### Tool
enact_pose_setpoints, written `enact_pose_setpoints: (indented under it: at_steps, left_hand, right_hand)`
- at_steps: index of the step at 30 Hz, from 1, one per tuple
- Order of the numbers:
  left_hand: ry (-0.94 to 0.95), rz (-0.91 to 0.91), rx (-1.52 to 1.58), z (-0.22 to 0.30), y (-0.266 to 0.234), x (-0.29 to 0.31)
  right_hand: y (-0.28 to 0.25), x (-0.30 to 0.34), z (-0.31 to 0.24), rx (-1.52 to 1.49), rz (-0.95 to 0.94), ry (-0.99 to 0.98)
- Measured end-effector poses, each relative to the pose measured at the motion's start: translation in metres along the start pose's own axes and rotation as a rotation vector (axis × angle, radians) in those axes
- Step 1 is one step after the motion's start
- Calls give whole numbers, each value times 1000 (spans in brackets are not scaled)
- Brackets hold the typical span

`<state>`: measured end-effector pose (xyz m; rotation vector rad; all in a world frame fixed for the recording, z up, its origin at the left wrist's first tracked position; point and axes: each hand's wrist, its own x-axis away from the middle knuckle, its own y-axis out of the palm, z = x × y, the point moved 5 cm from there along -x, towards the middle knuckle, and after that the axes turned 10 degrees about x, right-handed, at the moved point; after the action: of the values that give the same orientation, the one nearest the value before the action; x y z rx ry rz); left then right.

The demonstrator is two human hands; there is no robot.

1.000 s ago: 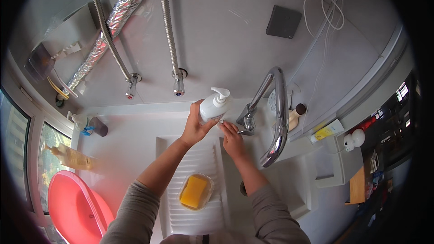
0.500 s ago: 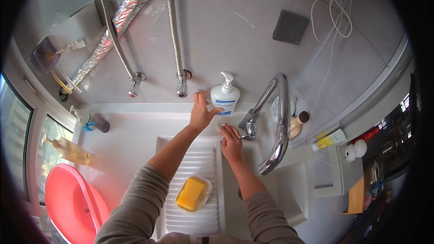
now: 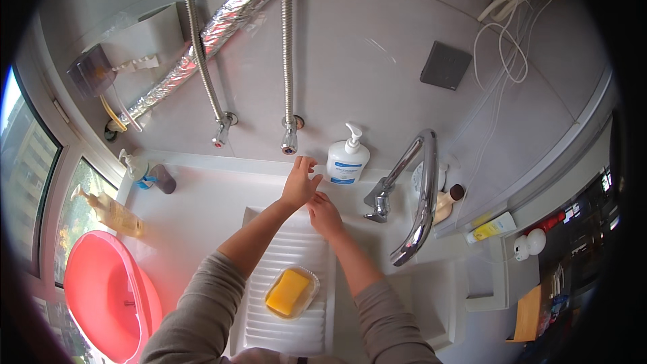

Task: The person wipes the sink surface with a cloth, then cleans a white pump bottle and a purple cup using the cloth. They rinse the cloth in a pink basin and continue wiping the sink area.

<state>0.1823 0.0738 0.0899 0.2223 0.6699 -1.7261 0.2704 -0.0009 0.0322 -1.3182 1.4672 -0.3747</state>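
Note:
My left hand (image 3: 296, 184) is raised over the back of the sink, left of a white pump bottle (image 3: 347, 163) with a blue-and-white label. Its fingers are bent, with the thumb apart from them, and it does not grip the bottle. Just below and to the right, my right hand (image 3: 325, 216) has its fingers drawn together close to the left hand. The fingertips are partly hidden, so what they hold, if anything, cannot be made out. Nearer me, a yellow sponge (image 3: 288, 292) lies in a clear shallow dish (image 3: 311, 288) on the white ribbed washboard (image 3: 259, 327).
A chrome faucet (image 3: 423, 212) arches over the basin on the right, with a brown-capped bottle (image 3: 445, 203) behind. At left stand a pink basin (image 3: 101, 290), an amber pump bottle (image 3: 114, 216) and a dark cup (image 3: 163, 179). Metal hoses (image 3: 288, 47) run down the wall.
Both hands have moved left, away from the pump bottle. The right hand, earlier by a small pale round thing near the faucet, is now close beneath the left. The view has shifted slightly.

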Motion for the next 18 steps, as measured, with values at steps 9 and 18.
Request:
enact_pose_setpoints:
  at_steps: [9, 18]
  left_hand:
    - [-47, 465, -72, -14, -141, 88]
    - [-54, 412, -42, -18, -189, 108]
  right_hand:
    - [14, -20, -14, 104, -53, -33]
    - [11, -30, -24, -149, -52, 21]
